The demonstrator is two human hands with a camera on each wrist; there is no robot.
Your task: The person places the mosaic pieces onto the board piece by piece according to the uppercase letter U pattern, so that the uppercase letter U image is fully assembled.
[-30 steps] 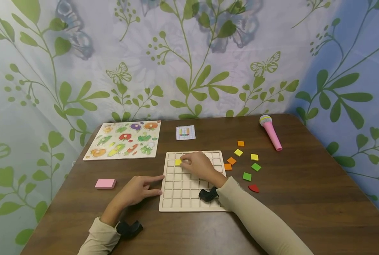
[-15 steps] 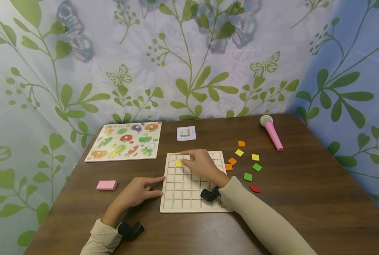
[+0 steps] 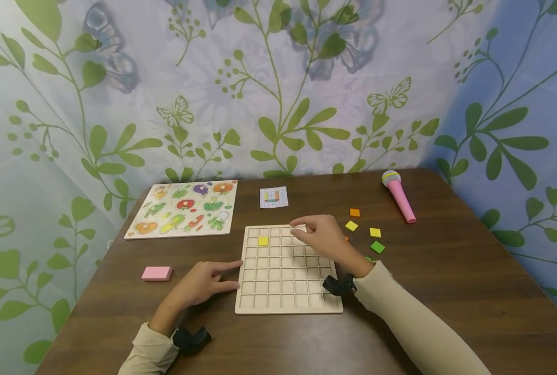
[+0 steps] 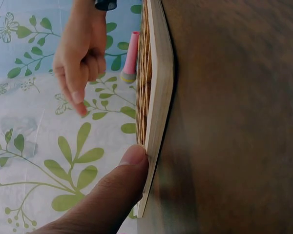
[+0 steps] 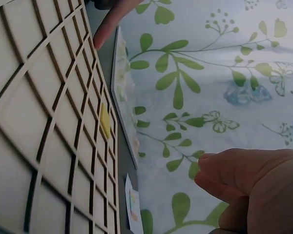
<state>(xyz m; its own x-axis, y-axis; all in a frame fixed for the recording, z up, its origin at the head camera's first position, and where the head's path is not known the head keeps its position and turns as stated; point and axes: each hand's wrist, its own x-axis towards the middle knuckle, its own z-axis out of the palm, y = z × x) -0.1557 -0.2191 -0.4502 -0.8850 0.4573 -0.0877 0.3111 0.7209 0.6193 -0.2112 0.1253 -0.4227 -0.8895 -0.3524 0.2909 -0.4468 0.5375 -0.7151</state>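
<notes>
One yellow tile (image 3: 263,241) sits in the grid board (image 3: 280,274); loose tiles (image 3: 375,233) lie unplaced to its right. The left hand (image 3: 204,281), fingers straight, touches the board; the right hand (image 3: 324,235) hovers, loosely curled, apparently empty.

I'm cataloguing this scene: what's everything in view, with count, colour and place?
Grid board: 1, pale wood, centre
Yellow tiles: 3, yellow, one in the board, two right
Orange tiles: 2, orange, right, one mostly hidden
Green tiles: 2, green, right, one mostly hidden
Card: 1, white with coloured squares, beyond board
Vegetable puzzle: 1, multicoloured, far left
Block: 1, pink, left
Toy microphone: 1, pink and grey, far right
Table: 1, brown, underneath
Backdrop: 1, pale with green leaves, behind
Wrist devices: 2, black, on wrists
Sleeves: 2, beige, on arms
Left grip: 1, bare, touching board's left edge
Right grip: 1, bare, over board's far right
</notes>
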